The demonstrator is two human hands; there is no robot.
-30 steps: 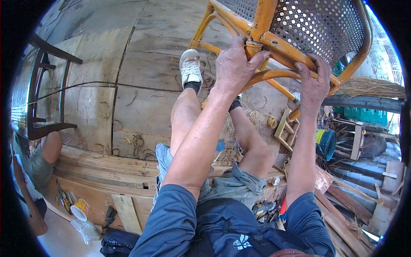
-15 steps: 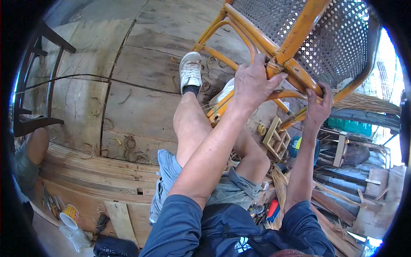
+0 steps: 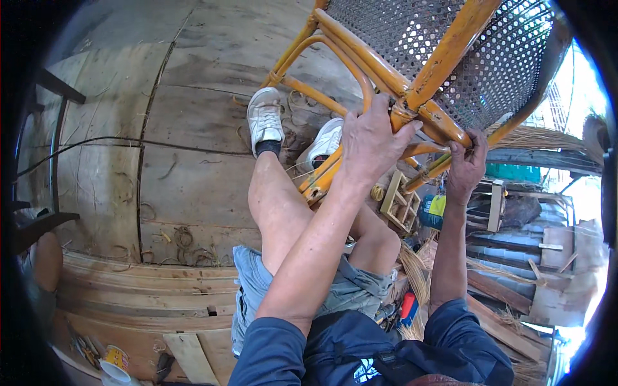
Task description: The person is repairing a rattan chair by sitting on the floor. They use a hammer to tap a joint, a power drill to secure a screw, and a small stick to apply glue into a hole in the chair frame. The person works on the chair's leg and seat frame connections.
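Left hand [image 3: 373, 143] seemingly clasps the chair frame [image 3: 445, 59]; right hand [image 3: 467, 170] grips it farther right; slackening could tip it.

Chair [image 3: 449, 61] before person [image 3: 341, 338]; bucket [image 3: 433, 213] right of wooden frame [image 3: 391, 193]; cup [image 3: 116, 358] left of board [image 3: 191, 358].

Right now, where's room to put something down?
Mostly bare floor lies between the black cable, left leg and wooden planks, with curled scraps near the planks. Another patch is beyond the cable, left of the left white shoe. It's crowded around the left hand and right hand on the orange chair, and rightward among wood pieces.
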